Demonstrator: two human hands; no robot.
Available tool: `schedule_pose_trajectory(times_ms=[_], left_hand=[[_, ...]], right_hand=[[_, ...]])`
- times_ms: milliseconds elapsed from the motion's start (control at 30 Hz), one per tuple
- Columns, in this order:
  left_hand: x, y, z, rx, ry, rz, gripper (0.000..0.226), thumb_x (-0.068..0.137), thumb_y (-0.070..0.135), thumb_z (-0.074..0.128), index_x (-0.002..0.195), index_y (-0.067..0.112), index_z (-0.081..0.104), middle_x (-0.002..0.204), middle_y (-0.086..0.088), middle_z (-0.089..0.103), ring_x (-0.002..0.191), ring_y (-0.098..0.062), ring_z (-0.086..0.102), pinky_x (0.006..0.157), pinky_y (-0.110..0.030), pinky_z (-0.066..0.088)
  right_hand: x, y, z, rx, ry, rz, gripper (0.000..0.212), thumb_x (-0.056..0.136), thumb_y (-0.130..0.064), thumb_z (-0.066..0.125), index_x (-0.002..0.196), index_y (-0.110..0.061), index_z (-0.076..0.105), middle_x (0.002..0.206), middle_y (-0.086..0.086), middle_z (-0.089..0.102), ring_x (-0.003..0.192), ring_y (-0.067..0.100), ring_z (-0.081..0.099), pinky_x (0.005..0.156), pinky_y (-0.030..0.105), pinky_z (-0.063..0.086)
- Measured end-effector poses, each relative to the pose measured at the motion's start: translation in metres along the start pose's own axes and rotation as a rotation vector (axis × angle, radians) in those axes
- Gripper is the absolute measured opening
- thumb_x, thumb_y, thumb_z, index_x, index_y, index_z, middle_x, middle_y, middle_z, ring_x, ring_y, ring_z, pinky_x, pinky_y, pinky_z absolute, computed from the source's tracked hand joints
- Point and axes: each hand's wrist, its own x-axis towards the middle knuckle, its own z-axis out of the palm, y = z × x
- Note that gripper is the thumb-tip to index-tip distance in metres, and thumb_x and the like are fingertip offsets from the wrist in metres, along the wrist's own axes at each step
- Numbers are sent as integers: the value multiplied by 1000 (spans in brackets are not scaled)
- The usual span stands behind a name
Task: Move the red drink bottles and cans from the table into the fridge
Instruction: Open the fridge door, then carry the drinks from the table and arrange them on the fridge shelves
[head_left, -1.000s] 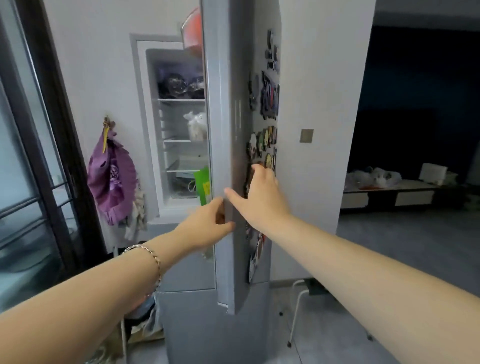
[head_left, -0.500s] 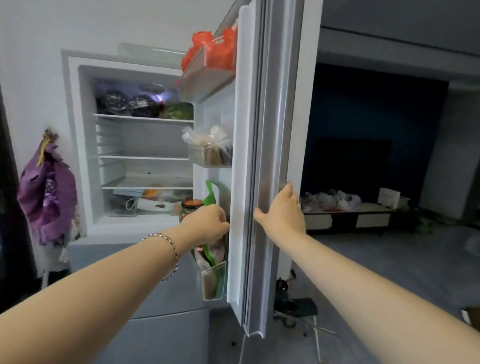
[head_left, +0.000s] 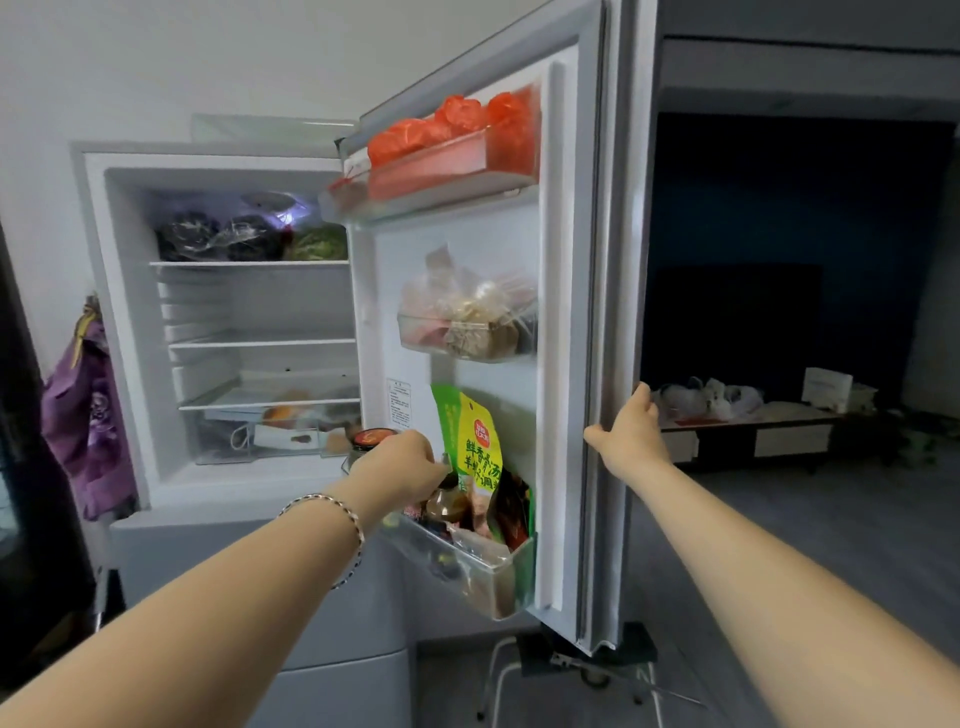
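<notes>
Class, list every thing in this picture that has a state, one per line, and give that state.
Grey fridge door, wide open.
Clear bottom door bin, crowded with packets and bottles.
Dark glass jar with red lid, upright, lid on.
Right hand, gripping the door's outer edge.
Left hand, fingers curled at that bin; what it holds is hidden.

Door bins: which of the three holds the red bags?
The top door bin: red bags fill it. The middle bin holds clear bags; the bottom bin, jars and packets.
</notes>
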Motion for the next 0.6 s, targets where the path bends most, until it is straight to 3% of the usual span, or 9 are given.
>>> schedule_pose_trajectory(times_ms=[100,167,233,267,300,367,467,533,600], left_hand=[[4,1,-1,26,-13,-4,31,88,27,52,63,10,54,73,-10,67,69,-26,65,67,-32,55],[3,-3,-1,36,-34,-17,31,89,25,50,63,10,53,83,-11,68,74,-28,67,68,-32,55],[0,-15,-5,43,-47,-46,27,88,23,49,63,11,54,77,-8,68,73,-26,66,62,-27,51],[-1,-19,-9,40,-56,-59,23,87,21,50,66,11,56,76,-7,68,72,-24,67,60,-25,50],[-5,-31,-15,34,-71,-85,20,86,19,51,69,11,57,76,-7,69,68,-22,67,59,-24,51],[-14,-56,-25,37,-105,-135,18,86,18,50,70,12,56,79,-7,70,58,-16,64,49,-21,47],[-34,-108,-43,83,-112,-242,20,89,19,47,81,6,60,86,-9,72,63,-18,66,49,-18,42],[-53,-146,-57,100,-96,-318,22,90,20,47,86,5,62,84,-9,71,65,-19,67,53,-20,45],[-77,-183,-71,125,-54,-392,19,89,19,48,78,7,59,74,-6,68,61,-18,66,56,-22,48]], right_hand=[[2,0,1,22,5,34,80,93,-16,53,149,-9,-4,154,14,12,129,36,38,98,43,40],[-6,-2,5,9,144,16,73,91,-11,53,149,-7,9,150,17,17,128,35,35,100,44,41],[-20,-9,17,-48,402,-203,56,85,-3,54,138,-5,36,143,19,26,126,34,31,101,44,38],[-28,-16,21,-64,452,-366,47,82,0,54,128,-4,47,137,18,33,123,33,34,100,42,38],[-37,-28,32,-68,391,-514,37,81,1,53,117,-5,56,129,16,41,119,30,39,99,38,38],[-54,-55,52,-125,83,-671,23,84,-4,52,104,-9,63,115,8,53,109,23,49,95,32,39],[-81,-94,95,-285,-400,-633,20,85,-15,52,99,-15,66,110,5,64,103,24,57,90,33,46],[-104,-117,131,-384,-596,-673,21,86,-16,52,100,-15,68,111,6,66,104,25,59,87,31,48],[-130,-137,171,-449,-732,-742,22,89,-18,53,104,-14,67,115,7,64,106,25,58,87,31,48]])
